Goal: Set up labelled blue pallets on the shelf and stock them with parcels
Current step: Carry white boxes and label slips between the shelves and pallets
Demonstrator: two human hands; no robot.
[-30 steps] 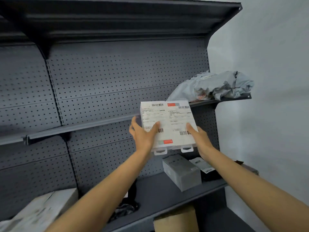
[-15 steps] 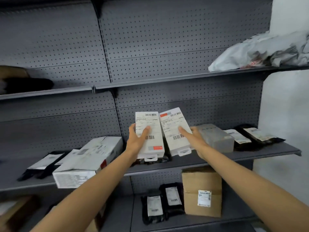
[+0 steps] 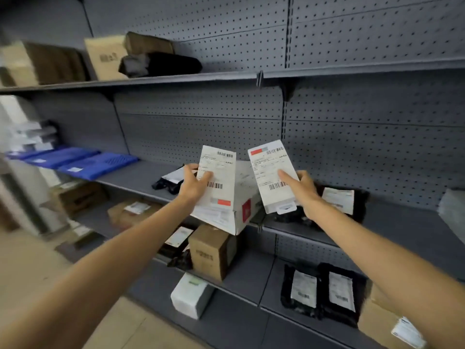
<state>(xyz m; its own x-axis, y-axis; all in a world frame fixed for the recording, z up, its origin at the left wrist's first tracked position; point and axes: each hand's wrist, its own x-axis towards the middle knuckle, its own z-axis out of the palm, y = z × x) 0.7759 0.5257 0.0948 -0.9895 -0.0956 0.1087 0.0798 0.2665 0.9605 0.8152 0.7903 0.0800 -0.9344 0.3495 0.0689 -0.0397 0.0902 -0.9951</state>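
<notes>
Parcels [image 3: 273, 176] parted since before — blue pallets [image 3: 98, 164] blurred.

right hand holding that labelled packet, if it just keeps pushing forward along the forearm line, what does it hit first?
Most likely the black mailer bag lying on the middle shelf right behind the right hand and its white packet; beyond that, the perforated back panel. Depth is hard to judge from this single view.

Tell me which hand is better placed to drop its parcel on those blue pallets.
Left. The left hand and its parcel sit nearer the blue pallets, far left on the same shelf; the right hand is farther away.
</notes>
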